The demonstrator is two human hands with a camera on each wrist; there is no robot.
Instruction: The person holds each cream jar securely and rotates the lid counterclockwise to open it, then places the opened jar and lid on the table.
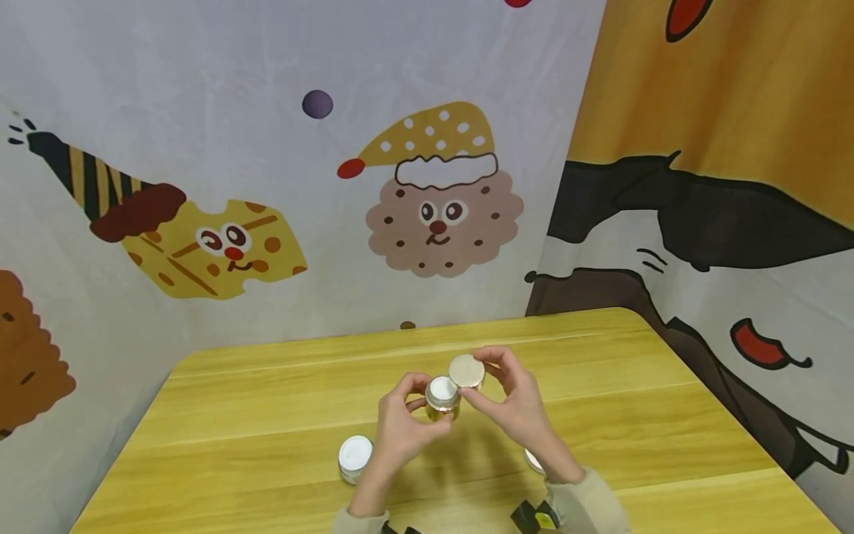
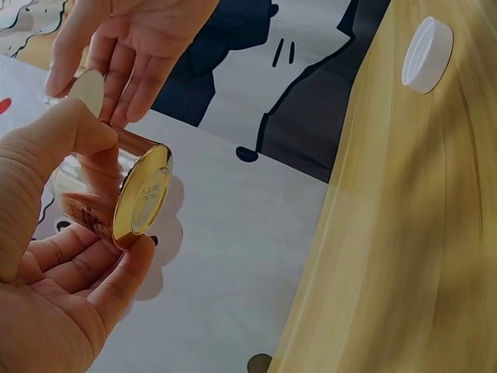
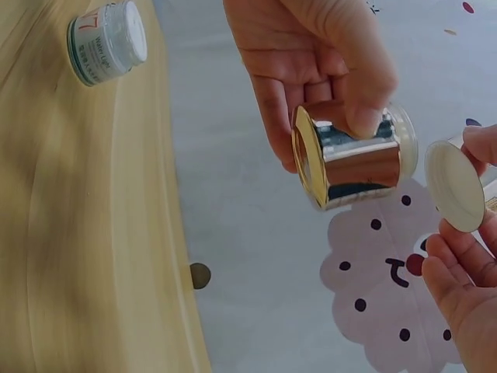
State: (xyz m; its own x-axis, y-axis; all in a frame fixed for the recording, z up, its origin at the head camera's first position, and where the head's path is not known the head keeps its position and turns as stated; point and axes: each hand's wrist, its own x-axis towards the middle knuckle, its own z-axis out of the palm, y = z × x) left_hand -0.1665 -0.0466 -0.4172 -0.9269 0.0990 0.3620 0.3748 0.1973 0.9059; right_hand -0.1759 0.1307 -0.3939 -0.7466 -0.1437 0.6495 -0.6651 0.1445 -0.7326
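My left hand (image 1: 402, 426) grips a shiny gold jar (image 3: 359, 162) around its side, thumb across one face and fingers behind. Its mouth is uncovered and shows white inside in the head view; the gold base (image 2: 147, 194) faces the left wrist camera. Right beside the mouth, my right hand (image 1: 517, 404) pinches a round lid (image 1: 465, 371) by its edge, with a pale flat top and a whitish underside (image 3: 450, 186). Both hands hold their things above the table.
On the wooden table (image 1: 267, 430), a small labelled jar (image 3: 101, 47) with a white top stands left of my left forearm. A white cap (image 2: 427, 54) lies on the table, partly hidden by my right wrist in the head view. A printed cloth (image 1: 267, 148) hangs behind the table.
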